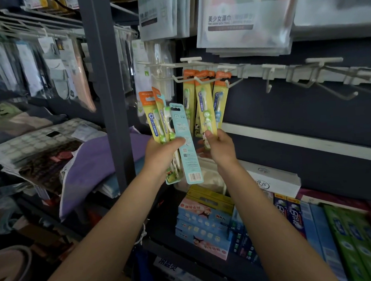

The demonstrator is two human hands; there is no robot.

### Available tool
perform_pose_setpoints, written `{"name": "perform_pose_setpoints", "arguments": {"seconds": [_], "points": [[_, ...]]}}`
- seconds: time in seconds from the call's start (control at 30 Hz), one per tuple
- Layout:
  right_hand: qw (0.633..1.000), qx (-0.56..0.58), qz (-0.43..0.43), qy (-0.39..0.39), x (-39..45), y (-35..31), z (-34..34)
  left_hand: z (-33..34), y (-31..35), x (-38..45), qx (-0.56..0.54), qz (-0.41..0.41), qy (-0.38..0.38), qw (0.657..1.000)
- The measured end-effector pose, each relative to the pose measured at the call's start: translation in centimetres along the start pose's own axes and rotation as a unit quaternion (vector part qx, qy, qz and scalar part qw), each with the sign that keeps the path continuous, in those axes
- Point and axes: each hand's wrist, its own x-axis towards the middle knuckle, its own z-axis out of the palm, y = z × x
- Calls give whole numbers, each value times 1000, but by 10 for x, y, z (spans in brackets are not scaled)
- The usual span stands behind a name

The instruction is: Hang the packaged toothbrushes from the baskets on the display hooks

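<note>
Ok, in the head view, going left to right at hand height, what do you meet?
Purple folded cloth → grey shelf upright → left hand gripping a fan of toothbrush packs → right hand holding the hanging toothbrush pack → empty display hook.

White hooks (pixel 200 78) stick out from a rail (pixel 262 71) on the dark wall; three toothbrush packs (pixel 205 105) hang on them, side by side; lower down, a dark shelf (pixel 208 266) holds toothpaste boxes (pixel 206 225) lying in stacks.
</note>
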Motion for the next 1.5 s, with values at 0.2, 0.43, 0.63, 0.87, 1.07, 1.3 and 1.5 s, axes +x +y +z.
{"name": "perform_pose_setpoints", "arguments": {"seconds": [0.2, 0.43, 0.63, 0.87, 1.07, 1.3, 1.5], "points": [[998, 30, 49, 5, 4, -7, 10, 3, -7, 6, 2, 1, 0, 1000], [992, -53, 110, -13, 14, -1, 19, 2, -12, 14, 0, 1, -4, 1000], [983, 12, 182, -17, 1, 18, 6, -3, -21, 14, 6, -11, -20, 1000], [986, -8, 110, -123, -30, -2, -2, -2, -20, 11, -28, -24, -27, 999], [988, -75, 7, -132, -45, -13, -1, 1, -10, 10, -71, -41, -45, 996], [988, -105, -54, -96, -55, -16, -1, 5, -3, 5, -36, 21, -22, 999], [975, -133, -22, -176, -69, -12, -8, 7, -1, -5, -56, 30, -86, 994]]}}
